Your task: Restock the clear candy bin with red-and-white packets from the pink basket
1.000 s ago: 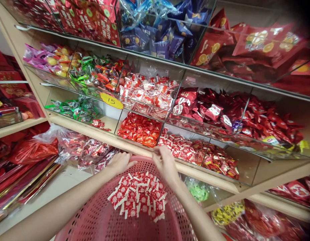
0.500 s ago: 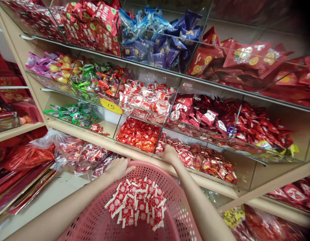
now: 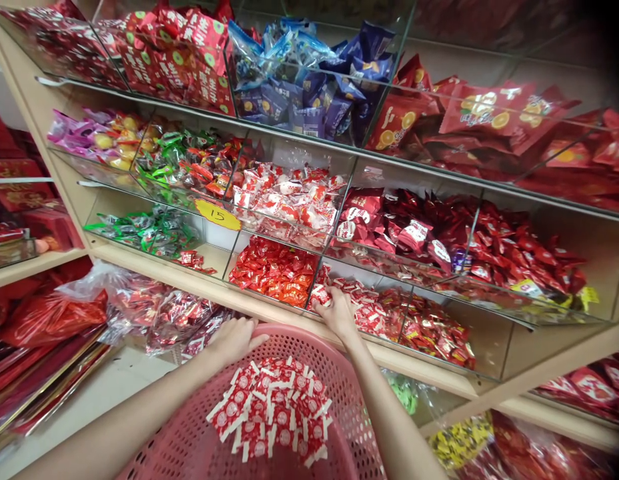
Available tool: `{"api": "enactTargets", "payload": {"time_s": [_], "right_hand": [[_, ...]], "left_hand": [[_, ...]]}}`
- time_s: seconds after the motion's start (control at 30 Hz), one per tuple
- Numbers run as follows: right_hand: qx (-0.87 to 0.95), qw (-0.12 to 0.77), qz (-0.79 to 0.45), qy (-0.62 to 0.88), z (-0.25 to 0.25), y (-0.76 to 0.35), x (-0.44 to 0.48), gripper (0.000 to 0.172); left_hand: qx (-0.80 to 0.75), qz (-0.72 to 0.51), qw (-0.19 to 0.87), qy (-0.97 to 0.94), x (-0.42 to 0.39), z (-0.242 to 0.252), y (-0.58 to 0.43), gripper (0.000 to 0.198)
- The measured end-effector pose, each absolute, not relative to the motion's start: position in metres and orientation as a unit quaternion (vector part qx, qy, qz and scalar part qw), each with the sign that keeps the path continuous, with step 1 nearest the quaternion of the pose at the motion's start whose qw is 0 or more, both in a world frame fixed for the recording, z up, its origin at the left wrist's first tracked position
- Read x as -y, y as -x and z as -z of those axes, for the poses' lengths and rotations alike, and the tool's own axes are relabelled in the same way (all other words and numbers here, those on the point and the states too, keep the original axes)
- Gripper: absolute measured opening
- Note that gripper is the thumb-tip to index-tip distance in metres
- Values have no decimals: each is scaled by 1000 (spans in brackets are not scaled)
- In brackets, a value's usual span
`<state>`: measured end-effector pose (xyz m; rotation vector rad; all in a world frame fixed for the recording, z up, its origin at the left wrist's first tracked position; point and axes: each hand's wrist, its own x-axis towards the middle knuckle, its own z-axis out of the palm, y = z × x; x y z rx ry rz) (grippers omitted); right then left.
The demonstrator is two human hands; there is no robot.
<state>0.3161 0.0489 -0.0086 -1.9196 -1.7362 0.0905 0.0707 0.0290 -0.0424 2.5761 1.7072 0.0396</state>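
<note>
My left hand [image 3: 235,339] is closed over the far rim of a pink perforated plastic basket [image 3: 347,380]. Inside the basket lies a loose pile of small red-and-white wrapped candies [image 3: 284,407]. Over the lowest shelf, my right hand [image 3: 339,313] reaches into a clear compartment of similar red-and-white candies [image 3: 367,303]. Its thumb and fingers are apart and curved over the sweets; the fingertips are partly hidden among them. Just left of this hand is a compartment of shiny red-orange candies [image 3: 274,270].
Clear-fronted shelves hold green-wrapped sweets [image 3: 144,230], blue packets [image 3: 314,100] and red packets [image 3: 489,113]. A yellow tag [image 3: 217,214] marked 15 hangs on a divider. Below the wooden shelf edge [image 3: 189,270] lie bagged candies [image 3: 174,313] and a red plastic bag [image 3: 59,320].
My right hand has shifted slightly at the compartment, and its thumb and fingers now show more apart. My left hand stays on the basket rim. The view has moved slightly.
</note>
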Motion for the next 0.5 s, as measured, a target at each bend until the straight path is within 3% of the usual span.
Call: {"api": "enactTargets", "payload": {"time_s": [0.3,0.4,0.5], "right_hand": [[675,202,-20,709,-1,-303,-54,37],[671,258,-42,694,1,-308,-55,40],[627,401,-119,657,2,-317,-58,43]], "left_hand": [[-552,-4,34,-833,-30,41,-72,57],[-554,1,35,-832,-30,41,-73,55],[-556,7,38,-830,-30,41,-72,55]]}}
